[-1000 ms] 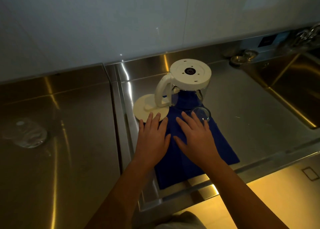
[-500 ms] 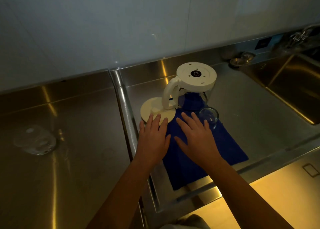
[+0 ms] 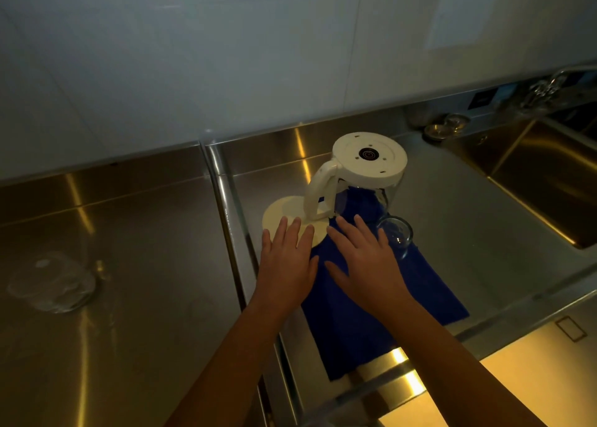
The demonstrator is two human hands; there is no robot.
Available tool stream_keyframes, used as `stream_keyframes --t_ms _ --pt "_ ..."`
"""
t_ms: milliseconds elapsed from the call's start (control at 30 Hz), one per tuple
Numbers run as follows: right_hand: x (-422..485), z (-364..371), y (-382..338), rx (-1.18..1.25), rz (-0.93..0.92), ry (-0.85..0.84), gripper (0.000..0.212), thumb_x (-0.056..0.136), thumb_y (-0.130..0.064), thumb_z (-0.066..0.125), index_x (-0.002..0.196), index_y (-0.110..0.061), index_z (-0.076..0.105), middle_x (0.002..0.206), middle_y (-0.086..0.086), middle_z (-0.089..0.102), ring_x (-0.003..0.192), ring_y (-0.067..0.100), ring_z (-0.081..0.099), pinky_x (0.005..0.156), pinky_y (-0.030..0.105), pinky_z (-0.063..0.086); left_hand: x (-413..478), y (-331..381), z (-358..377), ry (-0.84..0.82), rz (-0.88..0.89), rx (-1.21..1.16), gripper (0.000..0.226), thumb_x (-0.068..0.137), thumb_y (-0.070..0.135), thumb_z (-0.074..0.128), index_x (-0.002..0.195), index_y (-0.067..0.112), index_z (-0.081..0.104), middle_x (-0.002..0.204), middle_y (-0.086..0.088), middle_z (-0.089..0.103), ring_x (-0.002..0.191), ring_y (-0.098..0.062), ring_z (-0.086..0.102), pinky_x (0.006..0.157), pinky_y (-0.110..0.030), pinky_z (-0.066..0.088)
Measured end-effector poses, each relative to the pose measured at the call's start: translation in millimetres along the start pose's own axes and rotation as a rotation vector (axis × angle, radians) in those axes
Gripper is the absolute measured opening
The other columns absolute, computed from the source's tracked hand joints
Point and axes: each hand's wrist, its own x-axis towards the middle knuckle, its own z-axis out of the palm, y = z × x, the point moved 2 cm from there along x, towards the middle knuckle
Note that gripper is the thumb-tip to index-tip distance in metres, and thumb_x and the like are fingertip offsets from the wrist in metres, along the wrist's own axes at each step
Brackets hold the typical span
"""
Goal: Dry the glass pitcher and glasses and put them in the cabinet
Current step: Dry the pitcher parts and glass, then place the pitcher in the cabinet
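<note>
A glass pitcher [image 3: 361, 181] with a cream base and handle stands upside down on a blue cloth [image 3: 420, 294]. Its round cream lid [image 3: 284, 215] lies flat to the left of it. A small clear glass [image 3: 395, 234] stands on the cloth to the right of the pitcher. My left hand [image 3: 287, 265] lies flat with straight fingers, its fingertips over the lid's near edge. My right hand [image 3: 368, 265] lies flat on the cloth with fingers spread, just left of the glass. Neither hand holds anything.
The steel counter [image 3: 129, 297] carries a clear glass vessel [image 3: 53, 284] at far left. A raised seam [image 3: 232, 232] splits the counter. A sink basin [image 3: 549, 181] lies at right, with a tap [image 3: 549, 84] and small metal dishes [image 3: 447, 124] behind it.
Both hands stay flat in the same place on the lid and cloth. The camera has shifted, so the whole scene sits further right in view.
</note>
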Motion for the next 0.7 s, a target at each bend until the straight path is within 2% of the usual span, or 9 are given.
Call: stream_keyframes --t_ms 67,167,233,333,500,700 --pt "5 2 1 -0.008 -0.007 0.008 0.062 0.058 -0.027 0.086 0.113 -0.009 0.063 0.12 0.014 0.062 0.113 0.04 0.055 0.082 0.061 0.044 4 -1 1 -0.025 0.003 0.002 0.053 0.093 0.026 0.049 0.141 0.009 0.033 0.149 -0.015 0.028 0.141 -0.031 0.016 0.112 -0.049 0.003" --pt "13 6 3 -0.012 -0.011 0.013 0.062 0.057 -0.026 0.087 0.112 -0.009 0.064 0.119 0.013 0.063 0.112 0.039 0.056 0.081 0.061 0.044 12 -4 3 -0.026 -0.004 -0.025 0.053 0.093 0.026 0.049 0.141 0.01 0.033 0.149 -0.014 0.028 0.141 -0.03 0.014 0.112 -0.049 0.003" --pt "18 9 3 -0.011 -0.015 0.009 0.062 0.057 -0.026 0.087 0.112 -0.009 0.064 0.119 0.013 0.063 0.112 0.039 0.056 0.081 0.062 0.044 17 -8 4 -0.042 -0.019 0.006 0.053 0.09 0.025 0.055 0.138 0.008 0.039 0.146 -0.016 0.034 0.138 -0.033 0.022 0.111 -0.052 0.01" --pt "24 16 3 -0.019 -0.021 -0.003 0.061 0.057 -0.026 0.087 0.111 -0.009 0.064 0.12 0.013 0.062 0.112 0.039 0.056 0.08 0.062 0.045 23 -15 10 -0.035 -0.006 0.045 0.053 0.074 0.019 0.075 0.121 0.003 0.057 0.125 -0.022 0.056 0.122 -0.041 0.047 0.097 -0.061 0.029" --pt "30 24 4 -0.014 -0.015 -0.013 0.06 0.058 -0.026 0.086 0.112 -0.009 0.064 0.12 0.013 0.062 0.113 0.039 0.056 0.081 0.062 0.044 29 -21 14 -0.038 -0.024 0.016 0.053 0.075 0.019 0.074 0.122 0.003 0.056 0.127 -0.022 0.055 0.123 -0.04 0.046 0.099 -0.06 0.027" --pt "31 29 7 -0.005 -0.014 -0.017 0.061 0.059 -0.026 0.086 0.113 -0.009 0.063 0.121 0.012 0.062 0.113 0.039 0.056 0.082 0.063 0.043 34 -24 22 -0.044 -0.021 0.035 0.058 0.062 0.019 0.084 0.113 0.003 0.062 0.114 -0.021 0.063 0.109 -0.04 0.057 0.086 -0.063 0.038"
